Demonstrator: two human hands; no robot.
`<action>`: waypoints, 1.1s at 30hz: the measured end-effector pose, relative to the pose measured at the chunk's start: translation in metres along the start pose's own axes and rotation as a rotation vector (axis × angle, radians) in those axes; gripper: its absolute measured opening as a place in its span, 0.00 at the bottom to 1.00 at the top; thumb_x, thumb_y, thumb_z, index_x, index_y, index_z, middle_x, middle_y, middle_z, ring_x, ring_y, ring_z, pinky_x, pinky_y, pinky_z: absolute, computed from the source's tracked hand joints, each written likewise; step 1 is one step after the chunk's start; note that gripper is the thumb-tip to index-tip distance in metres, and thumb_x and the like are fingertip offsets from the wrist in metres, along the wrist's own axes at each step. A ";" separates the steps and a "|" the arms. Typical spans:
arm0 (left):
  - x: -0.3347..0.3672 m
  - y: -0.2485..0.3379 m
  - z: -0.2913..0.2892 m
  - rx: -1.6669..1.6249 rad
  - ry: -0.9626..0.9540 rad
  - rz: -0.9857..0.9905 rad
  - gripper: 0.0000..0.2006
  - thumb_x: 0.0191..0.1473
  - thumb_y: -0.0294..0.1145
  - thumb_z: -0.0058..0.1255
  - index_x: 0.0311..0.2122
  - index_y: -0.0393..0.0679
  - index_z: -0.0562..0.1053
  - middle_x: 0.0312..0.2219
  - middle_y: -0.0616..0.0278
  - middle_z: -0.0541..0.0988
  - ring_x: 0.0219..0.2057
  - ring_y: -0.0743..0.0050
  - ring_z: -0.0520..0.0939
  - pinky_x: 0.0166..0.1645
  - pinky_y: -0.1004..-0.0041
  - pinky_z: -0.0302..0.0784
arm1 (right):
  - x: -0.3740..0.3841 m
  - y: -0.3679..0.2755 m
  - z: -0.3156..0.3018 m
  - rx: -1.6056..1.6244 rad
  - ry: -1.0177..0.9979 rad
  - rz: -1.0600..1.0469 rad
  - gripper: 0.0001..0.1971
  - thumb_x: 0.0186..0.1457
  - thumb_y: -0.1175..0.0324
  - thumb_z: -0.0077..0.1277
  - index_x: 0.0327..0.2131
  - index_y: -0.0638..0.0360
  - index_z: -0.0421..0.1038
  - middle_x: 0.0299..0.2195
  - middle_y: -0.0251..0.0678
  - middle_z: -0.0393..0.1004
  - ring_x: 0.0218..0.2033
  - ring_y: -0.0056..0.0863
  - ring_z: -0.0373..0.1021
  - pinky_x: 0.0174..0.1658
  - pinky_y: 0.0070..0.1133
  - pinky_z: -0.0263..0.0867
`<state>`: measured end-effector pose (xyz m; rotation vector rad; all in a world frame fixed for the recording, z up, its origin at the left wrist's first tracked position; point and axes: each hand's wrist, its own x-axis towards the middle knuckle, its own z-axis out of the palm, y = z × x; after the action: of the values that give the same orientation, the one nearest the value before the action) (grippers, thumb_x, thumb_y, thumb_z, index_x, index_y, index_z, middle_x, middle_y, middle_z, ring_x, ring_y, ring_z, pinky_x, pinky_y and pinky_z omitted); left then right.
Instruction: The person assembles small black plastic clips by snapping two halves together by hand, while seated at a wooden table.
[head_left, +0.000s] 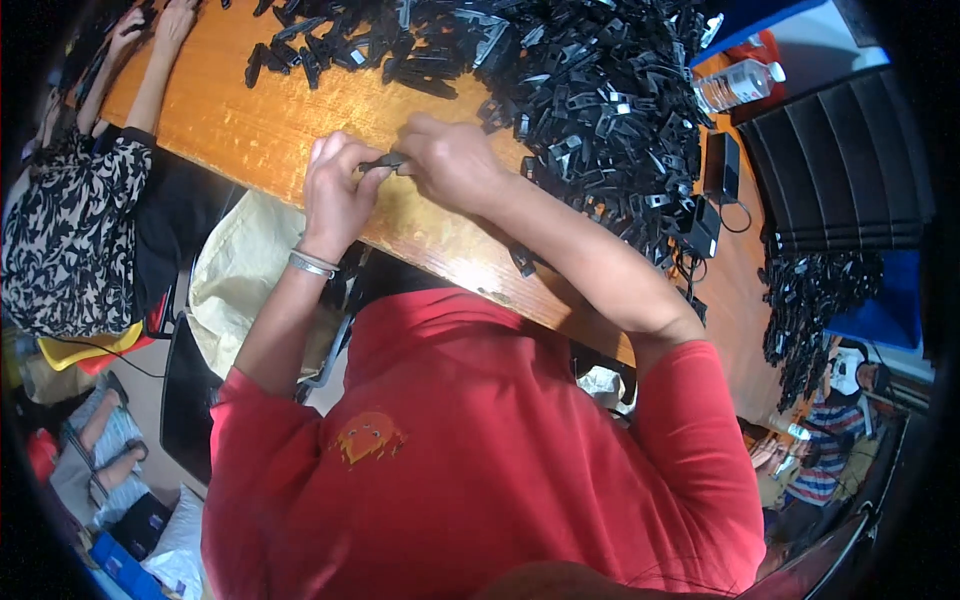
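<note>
My left hand (335, 195) and my right hand (452, 165) meet over the near edge of the wooden table (235, 115). A small black plastic piece (382, 162) is pinched between them, its ends partly covered by my fingers. The thumb and fingers of both hands are closed on it. Beyond my right hand spreads a big heap of black plastic clip-like parts (600, 110), some with shiny bits. A smaller group of the same parts (300, 50) lies farther off, ahead of my left hand. One loose black part (522, 260) rests near the table edge under my right forearm.
A clear bottle (740, 88) and small black boxes with cords (722, 168) stand right of the heap. Farther right are a black ribbed panel (840, 165) and a blue bin (885, 305). A cream sack (235, 275) hangs below the edge. Another person (75, 240) works at left.
</note>
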<state>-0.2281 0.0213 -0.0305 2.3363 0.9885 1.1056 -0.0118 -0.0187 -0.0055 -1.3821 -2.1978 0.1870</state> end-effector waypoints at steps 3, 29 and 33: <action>0.002 0.005 -0.024 0.026 -0.150 -0.010 0.12 0.45 0.22 0.73 0.35 0.43 0.82 0.33 0.58 0.80 0.41 0.49 0.81 0.46 0.57 0.76 | 0.004 -0.002 -0.020 -0.044 -0.184 0.032 0.09 0.56 0.62 0.65 0.39 0.53 0.83 0.37 0.38 0.80 0.36 0.46 0.80 0.38 0.40 0.75; 0.105 -0.001 0.050 0.315 -0.074 0.256 0.08 0.53 0.29 0.67 0.38 0.46 0.80 0.41 0.61 0.79 0.47 0.54 0.80 0.50 0.54 0.77 | -0.053 -0.002 -0.041 -0.258 -0.105 0.160 0.08 0.56 0.69 0.57 0.37 0.56 0.83 0.36 0.48 0.80 0.33 0.47 0.82 0.36 0.37 0.78; 0.097 0.007 0.044 0.322 -0.168 0.199 0.10 0.54 0.28 0.67 0.39 0.42 0.78 0.39 0.58 0.78 0.47 0.51 0.80 0.51 0.57 0.77 | -0.061 -0.005 -0.058 -0.166 -0.126 0.141 0.07 0.57 0.69 0.59 0.40 0.55 0.81 0.29 0.45 0.79 0.30 0.47 0.80 0.35 0.39 0.77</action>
<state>-0.1471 0.0855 -0.0034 2.7849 0.9462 0.8494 0.0339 -0.0831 0.0234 -1.6597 -2.2610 0.1491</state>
